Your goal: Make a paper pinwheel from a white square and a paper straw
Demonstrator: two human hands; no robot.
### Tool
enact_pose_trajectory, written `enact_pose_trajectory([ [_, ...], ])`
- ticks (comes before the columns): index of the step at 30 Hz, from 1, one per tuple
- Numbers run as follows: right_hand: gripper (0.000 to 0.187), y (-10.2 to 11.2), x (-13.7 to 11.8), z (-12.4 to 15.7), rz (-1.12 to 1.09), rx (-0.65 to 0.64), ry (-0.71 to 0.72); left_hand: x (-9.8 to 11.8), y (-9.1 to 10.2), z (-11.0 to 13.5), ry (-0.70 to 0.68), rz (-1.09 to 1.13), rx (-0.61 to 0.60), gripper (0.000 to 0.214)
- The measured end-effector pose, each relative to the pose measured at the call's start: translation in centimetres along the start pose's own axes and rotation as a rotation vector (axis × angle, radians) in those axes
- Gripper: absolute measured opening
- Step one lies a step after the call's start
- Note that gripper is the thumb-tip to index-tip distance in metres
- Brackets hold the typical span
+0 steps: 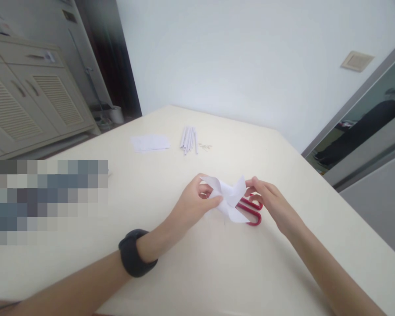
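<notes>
Through the head camera, the only feed I had, my left hand [197, 197] pinched a curled white paper shape [228, 199] between thumb and fingers, above the middle of the white surface [184, 281]. My right hand [271, 197] was loosely bent at the paper's right tip; I could not tell whether its fingertips gripped it. I judged the paper feather-light, springy in its curves and easily creased, best held at its overlapping centre with the points left uncrushed.

Its pointed flaps were smooth and matte, bending up and outward like blades. Scissors [250, 210] with glossy red loop handles lay under its right side. Toward the surface's far edge rested slim white rolled tubes [189, 139], beside fine yellowish bits [204, 147] too small to identify; nearer the far left edge lay flat white sheets [150, 143].
</notes>
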State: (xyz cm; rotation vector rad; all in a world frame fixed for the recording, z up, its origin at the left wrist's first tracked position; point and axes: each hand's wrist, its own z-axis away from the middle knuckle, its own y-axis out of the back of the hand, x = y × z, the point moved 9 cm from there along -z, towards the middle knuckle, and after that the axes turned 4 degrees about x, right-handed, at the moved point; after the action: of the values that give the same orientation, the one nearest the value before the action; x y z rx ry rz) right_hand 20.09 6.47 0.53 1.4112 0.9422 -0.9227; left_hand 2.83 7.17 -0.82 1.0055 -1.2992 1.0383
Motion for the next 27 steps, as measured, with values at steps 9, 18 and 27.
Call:
enact_pose_trajectory([
  [9, 0.023, -3.3, 0.4, -12.2, 0.394, 0.035, 0.116, -1.3, 3.5, -2.5, 0.043, 0.1, 0.207, 0.035],
  [18, 0.03, -7.3, 1.1, -22.6, 0.589, 0.179, 0.124, -1.3, 4.8, -3.3, 0.032, 0.097, 0.276, 0.036],
  [27, 0.03, -9.1, 1.0, -26.5, 0.718, 0.159, 0.185, -1.1, 5.2, -3.4, 0.051, 0.049, 0.302, 0.033],
])
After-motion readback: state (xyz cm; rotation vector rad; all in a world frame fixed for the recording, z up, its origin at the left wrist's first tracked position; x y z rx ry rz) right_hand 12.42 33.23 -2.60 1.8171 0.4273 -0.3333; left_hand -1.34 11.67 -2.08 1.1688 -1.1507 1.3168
